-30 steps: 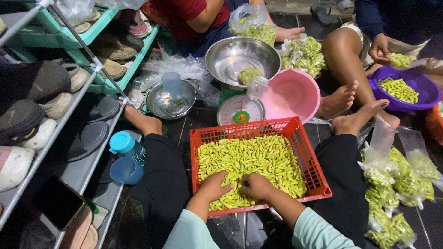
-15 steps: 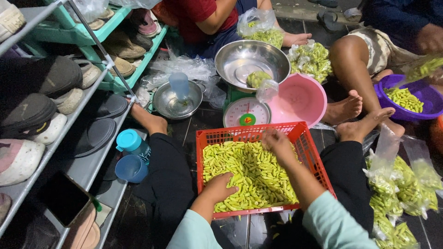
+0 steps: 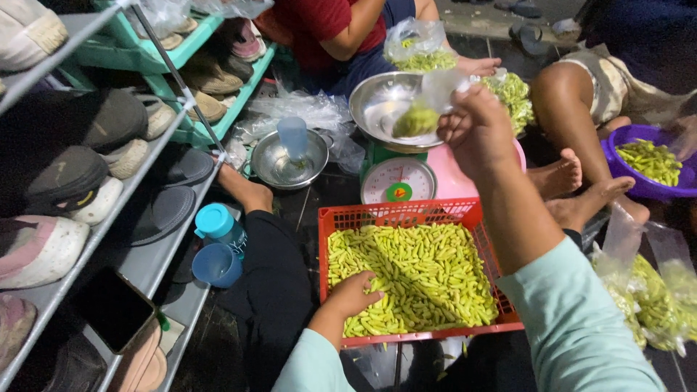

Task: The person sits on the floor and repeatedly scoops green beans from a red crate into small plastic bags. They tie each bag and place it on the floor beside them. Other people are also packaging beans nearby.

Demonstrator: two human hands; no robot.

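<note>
Left hand point(image 3: 353, 294), fingers curled narrow, rests in the green chillies point(image 3: 414, 279) at the near-left of the red crate point(image 3: 396, 215). Beyond the crate: green kitchen scale point(image 3: 397, 179) bearing a steel bowl point(image 3: 377, 101). Right hand point(image 3: 477, 134) raised over the bowl's rim, fingers pinched closed on a clear plastic bag point(image 3: 425, 109) part-filled with chillies.

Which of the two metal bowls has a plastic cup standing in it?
The smaller metal bowl on the floor beside the shoe rack; the larger bowl sits atop the scale and has no cup.
</note>
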